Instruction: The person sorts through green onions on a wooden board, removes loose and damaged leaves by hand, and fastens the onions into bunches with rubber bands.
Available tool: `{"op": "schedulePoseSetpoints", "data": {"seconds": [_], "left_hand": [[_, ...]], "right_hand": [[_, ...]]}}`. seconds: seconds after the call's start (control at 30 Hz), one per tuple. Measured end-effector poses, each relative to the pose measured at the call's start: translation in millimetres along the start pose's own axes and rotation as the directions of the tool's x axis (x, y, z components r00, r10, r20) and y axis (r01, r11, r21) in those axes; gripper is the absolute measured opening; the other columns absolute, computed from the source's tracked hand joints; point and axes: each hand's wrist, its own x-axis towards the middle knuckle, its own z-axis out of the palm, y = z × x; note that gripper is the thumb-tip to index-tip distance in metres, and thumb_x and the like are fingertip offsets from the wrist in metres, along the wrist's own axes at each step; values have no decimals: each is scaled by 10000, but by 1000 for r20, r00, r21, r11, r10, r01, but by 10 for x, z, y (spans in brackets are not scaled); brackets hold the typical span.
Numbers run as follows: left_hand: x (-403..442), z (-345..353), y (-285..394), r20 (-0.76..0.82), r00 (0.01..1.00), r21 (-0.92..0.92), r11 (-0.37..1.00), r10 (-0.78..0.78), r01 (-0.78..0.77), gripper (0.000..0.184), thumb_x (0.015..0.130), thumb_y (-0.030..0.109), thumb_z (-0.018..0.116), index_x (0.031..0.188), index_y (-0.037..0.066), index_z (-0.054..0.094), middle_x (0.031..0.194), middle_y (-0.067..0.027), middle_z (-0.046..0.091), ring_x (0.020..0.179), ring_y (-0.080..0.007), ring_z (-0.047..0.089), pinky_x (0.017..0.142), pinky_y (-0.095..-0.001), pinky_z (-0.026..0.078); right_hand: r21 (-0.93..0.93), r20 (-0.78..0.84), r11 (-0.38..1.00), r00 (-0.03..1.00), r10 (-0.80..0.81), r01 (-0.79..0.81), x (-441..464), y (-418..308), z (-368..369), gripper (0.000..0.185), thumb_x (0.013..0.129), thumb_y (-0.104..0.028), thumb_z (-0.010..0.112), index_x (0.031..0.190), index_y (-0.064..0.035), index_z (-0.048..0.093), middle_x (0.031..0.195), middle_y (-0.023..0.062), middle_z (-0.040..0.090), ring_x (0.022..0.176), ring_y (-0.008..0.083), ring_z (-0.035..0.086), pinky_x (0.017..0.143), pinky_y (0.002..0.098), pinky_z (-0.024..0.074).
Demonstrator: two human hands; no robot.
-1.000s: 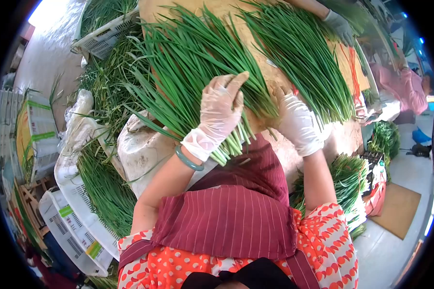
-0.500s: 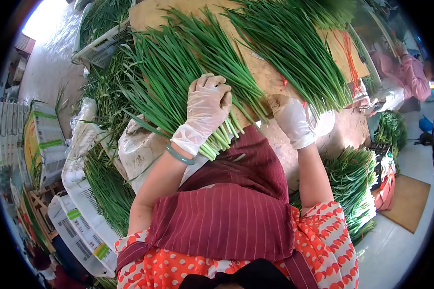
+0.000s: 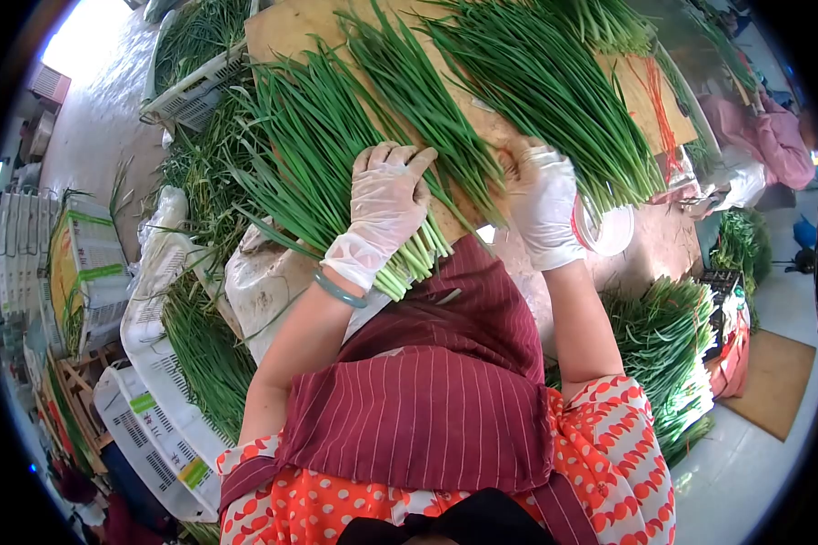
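Observation:
White-gloved and curled, my left hand (image 3: 386, 213) grips the stem part of a thick bunch of garlic chives (image 3: 309, 136) lying on a wooden board (image 3: 286, 27). Pale cut ends stick out below the palm. A narrower bunch of chives (image 3: 432, 109) lies just right of it, its stem ends beside my right hand (image 3: 543, 209). That hand, also gloved, has its fingers bent inward and slightly blurred; whatever is inside them is hidden. To its right rests a large pile of chives (image 3: 554, 100) on the same board.
Red ties (image 3: 661, 113) hang over the board's right side. Beside my right wrist is a round white tub (image 3: 606, 232). Stacked chives (image 3: 668, 354) stand lower right. White plastic crates (image 3: 154, 436) and loose greens (image 3: 204, 154) crowd the left.
My right hand has moved slightly up and turned, its fingers curling inward. The narrower bunch shifted and looks slimmer. My left hand stays on the thick bunch, its thumb now farther out.

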Motion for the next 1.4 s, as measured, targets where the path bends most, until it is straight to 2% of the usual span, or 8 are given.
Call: {"op": "schedulePoseSetpoints", "data": {"seconds": [0.1,0.17,0.37,0.47,0.57,0.7,1.03,1.4], "left_hand": [[5,7,-7,3,1000,36,999,-21,21,424,690,92,582,1108,148,611,1000,-57,597,1023,-250,519,953,-412,360],[-7,32,-22,-41,999,17,1000,-18,18,464,689,92,582,1148,159,592,977,-63,596,1011,-251,521,951,-415,359],[-2,-28,9,36,997,39,997,-63,61,583,678,75,591,1247,188,534,994,-79,584,1014,-264,520,941,-423,365],[-9,28,-22,-18,999,43,999,-30,31,626,671,61,593,1277,197,510,1036,-88,568,1023,-271,515,934,-429,370],[4,4,-8,-15,999,25,998,-52,52,640,670,53,591,1287,196,502,1078,-91,554,1034,-274,509,929,-439,371],[15,-35,31,39,998,4,998,-57,57,640,696,23,540,1308,204,489,1118,-91,542,1063,-281,493,961,-426,351],[37,-190,138,-83,994,-132,987,76,-87,708,609,133,700,1286,163,494,1192,-73,504,1159,-288,446,988,-439,331],[2,-49,46,-146,989,-127,992,5,-24,416,611,98,691,1015,143,603,1051,-37,530,1079,-265,492,919,-426,382]], "right_hand": [[-26,-74,999,996,42,-45,23,-235,-83,70,827,-176,579,833,-117,614,717,83,606,694,264,600,578,379,431],[259,-15,961,995,-98,98,0,-378,-41,79,814,-170,573,837,-115,625,718,93,599,664,279,599,570,384,447],[149,280,989,960,-25,-18,-133,-328,322,102,788,-160,597,849,-109,662,760,110,622,703,282,633,605,391,489],[741,256,568,932,254,-359,-62,-246,296,60,860,-147,615,832,-96,630,897,113,666,756,235,648,699,327,514],[922,174,279,930,323,-269,78,-198,-125,47,890,-116,587,883,-79,614,907,64,665,795,161,620,730,306,506],[954,215,81,847,487,-288,77,14,-533,72,913,-124,565,941,-60,583,912,34,655,806,98,584,717,227,489],[704,625,-499,775,98,-505,76,-339,-59,230,967,-195,483,1027,11,566,823,34,591,755,132,588,677,239,467],[818,513,-284,858,-32,-500,525,-399,25,257,959,-252,501,942,-4,567,744,18,538,693,113,506,655,246,429]]}}
